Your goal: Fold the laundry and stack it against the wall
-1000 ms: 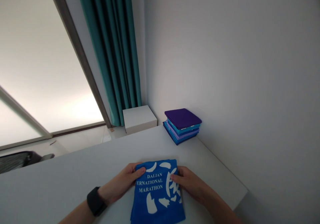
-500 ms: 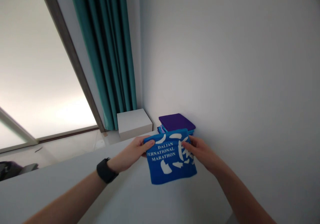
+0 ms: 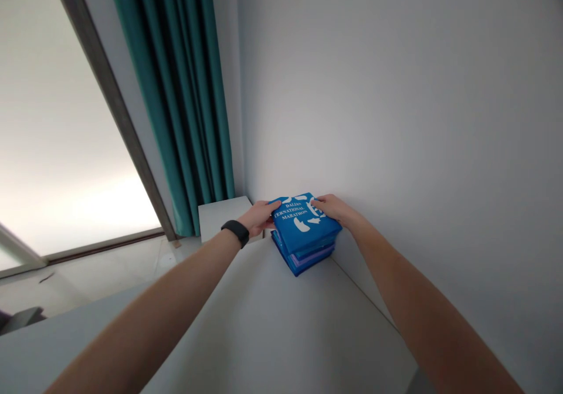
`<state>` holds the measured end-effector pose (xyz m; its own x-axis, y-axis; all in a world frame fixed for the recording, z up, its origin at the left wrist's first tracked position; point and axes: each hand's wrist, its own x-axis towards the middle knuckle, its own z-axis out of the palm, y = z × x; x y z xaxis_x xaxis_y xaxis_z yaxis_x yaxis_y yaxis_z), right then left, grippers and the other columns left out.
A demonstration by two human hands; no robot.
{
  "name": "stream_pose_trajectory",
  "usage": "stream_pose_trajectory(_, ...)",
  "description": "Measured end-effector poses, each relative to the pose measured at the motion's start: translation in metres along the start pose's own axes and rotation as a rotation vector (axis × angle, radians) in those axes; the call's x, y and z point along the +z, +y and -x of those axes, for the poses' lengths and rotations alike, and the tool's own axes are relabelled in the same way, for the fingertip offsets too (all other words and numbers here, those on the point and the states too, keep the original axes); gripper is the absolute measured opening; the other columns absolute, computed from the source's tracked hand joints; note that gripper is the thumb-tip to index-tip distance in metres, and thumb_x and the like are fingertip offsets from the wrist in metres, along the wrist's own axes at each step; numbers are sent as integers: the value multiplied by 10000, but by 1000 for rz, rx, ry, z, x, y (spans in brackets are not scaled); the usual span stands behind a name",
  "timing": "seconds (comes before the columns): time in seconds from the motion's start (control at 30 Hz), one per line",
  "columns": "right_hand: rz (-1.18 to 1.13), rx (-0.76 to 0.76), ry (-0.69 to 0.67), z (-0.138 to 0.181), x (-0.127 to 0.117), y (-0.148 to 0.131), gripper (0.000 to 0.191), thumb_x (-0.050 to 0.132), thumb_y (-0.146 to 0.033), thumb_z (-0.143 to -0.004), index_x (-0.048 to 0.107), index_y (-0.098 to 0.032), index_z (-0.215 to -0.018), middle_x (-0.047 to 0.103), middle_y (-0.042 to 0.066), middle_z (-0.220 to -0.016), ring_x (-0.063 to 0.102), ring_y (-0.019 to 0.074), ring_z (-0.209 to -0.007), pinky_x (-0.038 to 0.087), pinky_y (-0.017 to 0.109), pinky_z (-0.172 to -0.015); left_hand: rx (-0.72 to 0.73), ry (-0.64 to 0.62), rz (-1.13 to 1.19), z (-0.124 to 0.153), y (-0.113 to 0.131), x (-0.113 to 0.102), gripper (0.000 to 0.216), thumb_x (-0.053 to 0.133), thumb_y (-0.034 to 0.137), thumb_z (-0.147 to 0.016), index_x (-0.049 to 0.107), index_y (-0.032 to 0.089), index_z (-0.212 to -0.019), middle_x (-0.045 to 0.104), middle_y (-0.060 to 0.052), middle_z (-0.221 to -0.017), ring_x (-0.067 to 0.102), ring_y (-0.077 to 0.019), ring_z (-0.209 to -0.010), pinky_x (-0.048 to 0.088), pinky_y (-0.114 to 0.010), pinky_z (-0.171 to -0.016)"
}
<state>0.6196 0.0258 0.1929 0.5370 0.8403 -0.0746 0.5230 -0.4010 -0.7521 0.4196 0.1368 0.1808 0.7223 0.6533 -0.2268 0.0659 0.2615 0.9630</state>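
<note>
A folded blue cloth with white print reading "Dalian International Marathon" lies on top of a stack of folded blue and purple cloths at the far corner of the white table, against the wall. My left hand, with a black watch on its wrist, grips the cloth's left edge. My right hand pinches its right edge. Both arms are stretched far forward.
A white wall runs along the right of the table. A small white box stands on the floor beyond the table, beside a teal curtain and a bright window. A dark chair part shows at far left.
Both hands lifted the blue printed cloth off the near table, carried it forward and set it on the stack in the corner, covering the purple top cloth.
</note>
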Motion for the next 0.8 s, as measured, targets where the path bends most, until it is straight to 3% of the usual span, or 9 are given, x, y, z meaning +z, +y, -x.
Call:
stream_pose_trajectory(0.13,120,-1,64,-17,8,7,308,554,-365,-876,697,-125,-1008,729,103,-993,670,209,-869,479,267,-744,-48,80,37,-18,-12,2,260,704,346,-812,646,106,-893,721,-84,-803,669,-176,-721,576,-317,-723)
stream_pose_trajectory(0.3,268,0,104,-17,12,7,306,544,-258,-865,647,-121,-1118,651,163,-1190,584,272,-1102,411,329,-909,-72,79,67,-25,-23,1,281,737,349,-779,647,108,-893,726,-90,-817,675,-176,-686,583,-310,-677)
stream_pose_trajectory(0.5,292,-14,92,22,4,18,358,537,-243,-865,587,-189,-1215,664,124,-1137,626,248,-966,460,328,-813,-83,64,101,-26,-29,-3,276,741,350,-779,646,109,-876,725,-83,-793,668,-154,-638,574,-268,-610)
stream_pose_trajectory(0.57,208,-27,84,42,2,27,390,491,-247,-872,562,-216,-1255,673,87,-1072,640,207,-810,481,304,-683,-87,68,109,-26,-29,-4,268,744,349,-778,642,114,-855,724,-78,-783,664,-149,-626,573,-265,-605)
stream_pose_trajectory(0.63,-63,-55,76,60,4,37,409,473,-266,-852,570,-235,-1249,671,53,-995,618,177,-695,467,279,-562,-89,73,116,-27,-29,-4,243,733,336,-790,633,118,-832,723,-74,-778,658,-142,-614,571,-264,-601)
stream_pose_trajectory(0.73,-438,-113,129,80,12,51,380,521,-337,-804,636,-242,-1153,663,31,-954,601,183,-791,463,250,-542,-85,71,123,-27,-29,-3,224,725,320,-798,626,119,-813,723,-71,-774,659,-143,-619,573,-268,-608)
stream_pose_trajectory(0.8,-566,-143,162,87,18,57,356,565,-370,-769,679,-244,-1082,660,35,-1025,580,184,-838,456,241,-545,-80,68,124,-28,-28,-3,222,727,314,-796,627,116,-813,724,-73,-770,662,-144,-623,575,-269,-617)
